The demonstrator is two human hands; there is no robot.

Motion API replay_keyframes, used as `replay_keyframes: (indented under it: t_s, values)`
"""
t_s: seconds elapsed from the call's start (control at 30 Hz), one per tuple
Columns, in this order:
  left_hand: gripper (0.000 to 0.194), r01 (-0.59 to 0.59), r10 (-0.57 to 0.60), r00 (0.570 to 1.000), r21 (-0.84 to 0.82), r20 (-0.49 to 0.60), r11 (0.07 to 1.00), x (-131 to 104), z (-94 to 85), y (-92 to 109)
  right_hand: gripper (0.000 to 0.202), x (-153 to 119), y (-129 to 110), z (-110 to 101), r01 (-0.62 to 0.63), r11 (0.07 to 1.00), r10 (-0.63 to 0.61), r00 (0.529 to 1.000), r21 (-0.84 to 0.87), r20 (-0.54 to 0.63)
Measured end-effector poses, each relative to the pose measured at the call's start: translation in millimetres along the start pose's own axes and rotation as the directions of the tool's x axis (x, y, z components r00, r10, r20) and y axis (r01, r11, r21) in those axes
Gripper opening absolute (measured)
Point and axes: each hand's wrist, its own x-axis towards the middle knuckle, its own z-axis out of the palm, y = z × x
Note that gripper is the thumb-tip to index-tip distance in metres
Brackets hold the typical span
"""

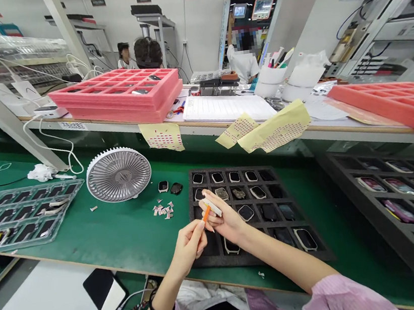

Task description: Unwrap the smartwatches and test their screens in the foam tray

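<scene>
Lying in the black foam tray (251, 260) are several watches (245, 213).

Fan (118, 174) on the bench (124, 222), left of the near foam tray (196, 212); clear tray (20, 216) farther left. Watch cases sit in the near foam tray's compartments, ahead of you. Second foam tray (384, 223) at right. Beyond, on the shelf (207, 126): form sheet (223, 108) between foam crate (120, 103) and compartment tray (394, 100).
</scene>
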Motion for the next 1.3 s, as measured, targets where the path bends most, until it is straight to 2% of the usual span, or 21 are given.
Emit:
replay_keyframes:
  t_s: [0.3,0.47,0.57,0.7,0.8,0.87,0.97,1.03,1.13,1.2,1.3]
  values:
    - [0.048,-0.001,0.0,1.0,-0.069,-0.015,0.998,0.5,4.1,-5.3,0.035,1.1,2.4,-4.8,-0.023,1.0,0.023,1.0,0.017,0.005]
    - [0.048,-0.018,0.018,1.0,-0.041,-0.011,0.999,1.5,0.2,-6.1,0.035,1.2,4.3,-5.6,-0.024,0.999,0.024,0.999,0.024,-0.023]
    - [0.049,-0.015,0.014,0.997,-0.017,-0.073,1.0,6.7,-4.9,-1.9,0.029,0.0,5.8,-7.5,0.016,0.998,-0.021,0.997,-0.064,-0.072]
    - [0.049,-0.018,0.025,0.988,0.045,-0.153,0.999,14.6,-4.9,5.5,0.023,-3.4,14.3,-8.6,0.04,0.96,-0.08,0.987,-0.278,-0.136]
    - [0.049,-0.016,0.02,0.984,0.02,-0.176,1.0,15.7,-4.1,6.3,0.025,-3.1,18.9,-13.6,0.065,0.905,-0.111,0.99,-0.42,-0.086]
    - [0.047,-0.026,0.026,0.977,0.001,-0.21,1.0,13.9,-10.2,5.3,0.025,-0.7,16.2,-21.6,0.114,0.864,-0.166,0.984,-0.491,-0.064]
    - [0.042,-0.05,0.083,0.945,0.113,-0.317,0.992,10.4,-32.9,5.5,0.021,3.4,5.5,-37.0,0.167,0.747,-0.299,0.949,-0.644,-0.101]
    - [0.038,-0.037,0.165,0.913,0.328,-0.372,0.944,9.5,-52.2,6.7,0.018,5.5,0.8,-44.4,0.159,0.6,-0.353,0.932,-0.784,-0.081]
    - [0.032,0.073,0.274,0.879,0.678,-0.39,0.732,10.6,-74.2,7.6,0.014,8.6,6.4,-46.4,0.117,0.328,-0.302,0.953,-0.937,0.013]
    - [0.028,0.166,0.283,0.874,0.792,-0.394,0.588,12.1,-80.8,6.6,0.012,11.1,15.3,-43.9,0.106,0.173,-0.231,0.971,-0.979,0.064]
    - [0.025,0.259,0.241,0.887,0.856,-0.394,0.448,13.1,-84.0,4.0,0.015,11.8,21.8,-40.8,0.132,0.068,-0.16,0.98,-0.989,0.12]
